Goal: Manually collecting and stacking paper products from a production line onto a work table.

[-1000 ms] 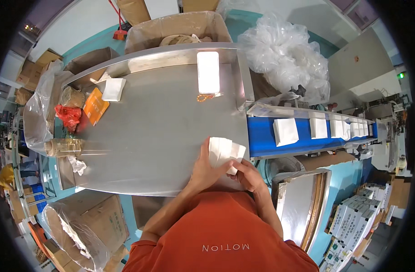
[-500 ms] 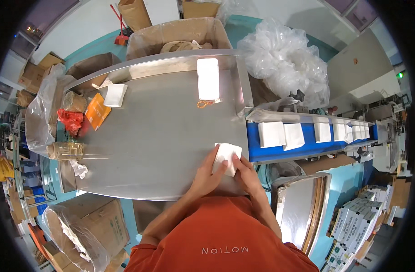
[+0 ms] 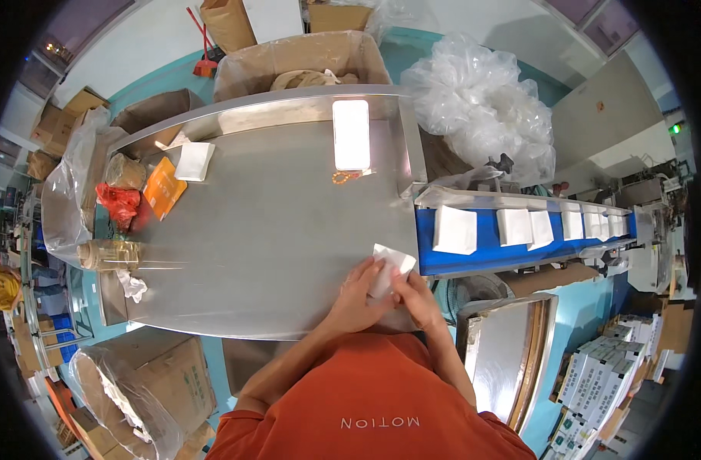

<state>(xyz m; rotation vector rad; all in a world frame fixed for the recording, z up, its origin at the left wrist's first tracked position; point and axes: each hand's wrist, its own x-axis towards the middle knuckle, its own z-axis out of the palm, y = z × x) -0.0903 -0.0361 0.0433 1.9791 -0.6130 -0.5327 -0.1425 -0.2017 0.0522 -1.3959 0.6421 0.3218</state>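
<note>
A white pouch point(image 3: 389, 268) sits at the steel bench's point(image 3: 274, 230) near right corner, pinched between both hands: the left hand point(image 3: 358, 291) grips its lower edge, the right hand point(image 3: 415, 295) closes on its right side. Just beyond runs a blue conveyor belt point(image 3: 488, 245) (carrying more white pouches point(image 3: 454, 228)).

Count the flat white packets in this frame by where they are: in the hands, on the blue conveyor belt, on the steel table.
Flat white packet in both hands: 1
Flat white packets on the blue conveyor belt: 6
Flat white packet on the steel table: 1
Total: 8
</note>
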